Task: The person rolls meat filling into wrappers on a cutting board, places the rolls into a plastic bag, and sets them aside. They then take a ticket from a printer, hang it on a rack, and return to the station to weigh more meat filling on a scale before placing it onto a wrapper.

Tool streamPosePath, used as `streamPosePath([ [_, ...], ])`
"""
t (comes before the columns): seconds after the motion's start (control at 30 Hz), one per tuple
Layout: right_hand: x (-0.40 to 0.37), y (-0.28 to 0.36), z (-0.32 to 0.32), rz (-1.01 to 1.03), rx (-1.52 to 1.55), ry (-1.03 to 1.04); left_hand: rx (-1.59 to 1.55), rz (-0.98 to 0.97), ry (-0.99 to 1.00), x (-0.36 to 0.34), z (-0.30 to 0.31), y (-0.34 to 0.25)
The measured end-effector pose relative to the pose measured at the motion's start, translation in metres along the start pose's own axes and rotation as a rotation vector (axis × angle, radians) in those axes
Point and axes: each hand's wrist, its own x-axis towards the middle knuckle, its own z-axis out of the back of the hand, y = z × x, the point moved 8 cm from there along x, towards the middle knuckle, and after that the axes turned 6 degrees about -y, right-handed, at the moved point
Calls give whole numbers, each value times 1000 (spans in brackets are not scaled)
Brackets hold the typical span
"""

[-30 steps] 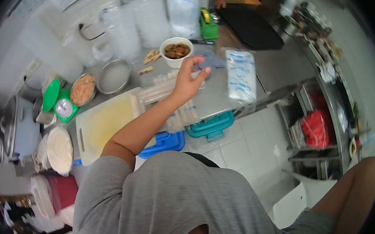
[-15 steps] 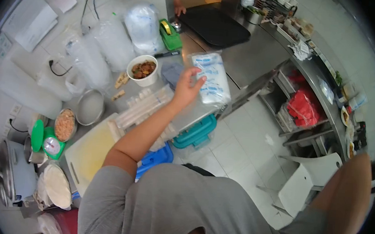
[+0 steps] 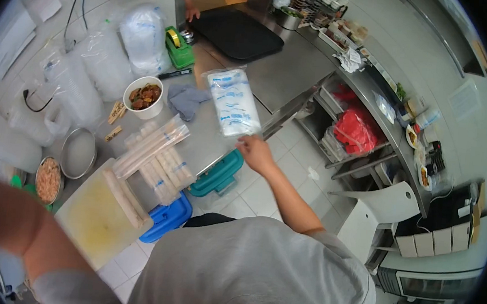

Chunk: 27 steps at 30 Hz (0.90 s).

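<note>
A clear plastic pack with blue print [image 3: 233, 105], holding what look like folded plastic bags, lies near the table's edge. At its near corner is my right hand [image 3: 256, 154], fingers curled in and closed against the pack's edge. My left arm is raised and blurred at the left side, and its hand is out of view. Left of the pack lie a grey-blue cloth [image 3: 186, 100] and a white bowl of brown chopped food [image 3: 144, 98]. Wrapped white rolls [image 3: 163, 174] sit beside a yellowed cutting board [image 3: 96, 214].
Bagged clear containers [image 3: 143, 39] and a green tape dispenser [image 3: 178, 49] stand along the back. A black tray [image 3: 236, 32] is on the steel counter, with another person's hand [image 3: 192, 13] beside it. Blue [image 3: 171, 218] and teal [image 3: 218, 176] lids show below the table's edge.
My left hand has left the pack and its arm has swung up to the left. My right hand has come down to the pack's near corner. The view has turned right.
</note>
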Motion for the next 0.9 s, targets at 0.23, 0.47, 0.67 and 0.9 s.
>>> streamPosePath([
  [0.23, 37, -3, -24, 52, -393, -421, 281, -34, 320, 8, -71, 49],
  [0.47, 44, -3, -35, 38, -326, -445, 314, 42, 467, -23, -113, 74],
  [0.67, 56, 6, -45, 121, -303, -183, 245, -17, 402, -14, -86, 46],
  [0.9, 152, 21, -21, 82, -2, 234, 140, -145, 276, 15, -11, -22],
])
